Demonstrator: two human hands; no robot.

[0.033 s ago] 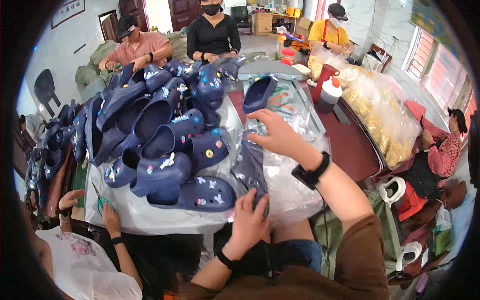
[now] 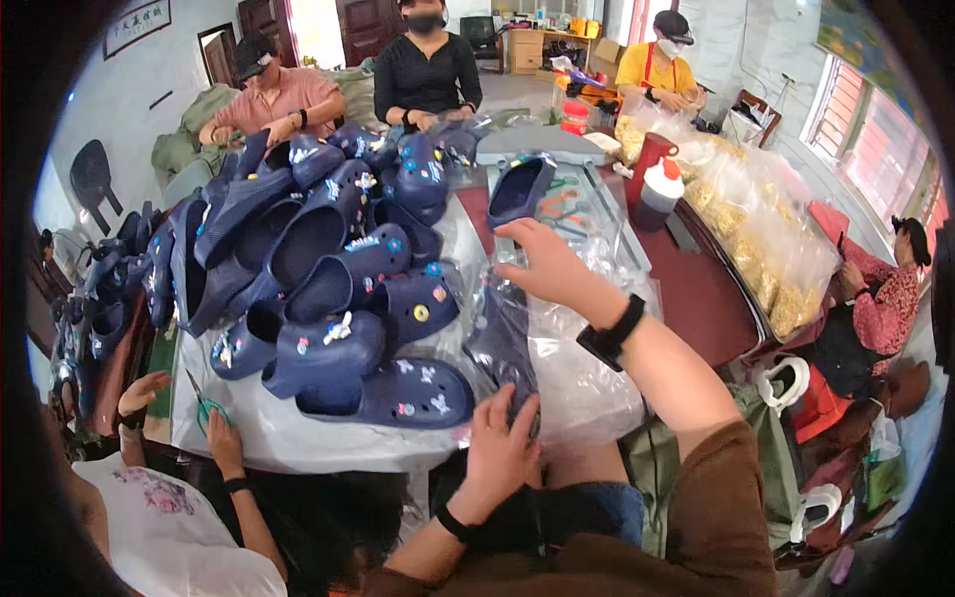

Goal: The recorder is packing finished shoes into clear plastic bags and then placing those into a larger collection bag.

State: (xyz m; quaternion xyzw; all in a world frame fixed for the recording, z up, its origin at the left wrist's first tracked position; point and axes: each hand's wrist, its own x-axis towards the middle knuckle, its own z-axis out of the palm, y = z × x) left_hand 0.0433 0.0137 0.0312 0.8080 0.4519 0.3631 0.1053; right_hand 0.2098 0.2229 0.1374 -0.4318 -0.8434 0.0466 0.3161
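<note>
Bagged clog: dark, under clear film, just right of the clog pile, its length running away from the wearer
Left hand: right of the pile's near edge, fingers part-curled at the bagged clog's near end; whether they pinch it cannot be told
Right hand: right of the pile, by the bagged clog's far end, thumb and fingers well apart, seemingly gripping nothing
Step in hand: probably settling film around the clog
Next move calls for: likely a steady near end and a light hold on the film
Clear bags: farther right of the pile
Loose clog: beyond the pile, to its right
Scissors: at a co-worker's hand, left of the pile's near edge
</note>
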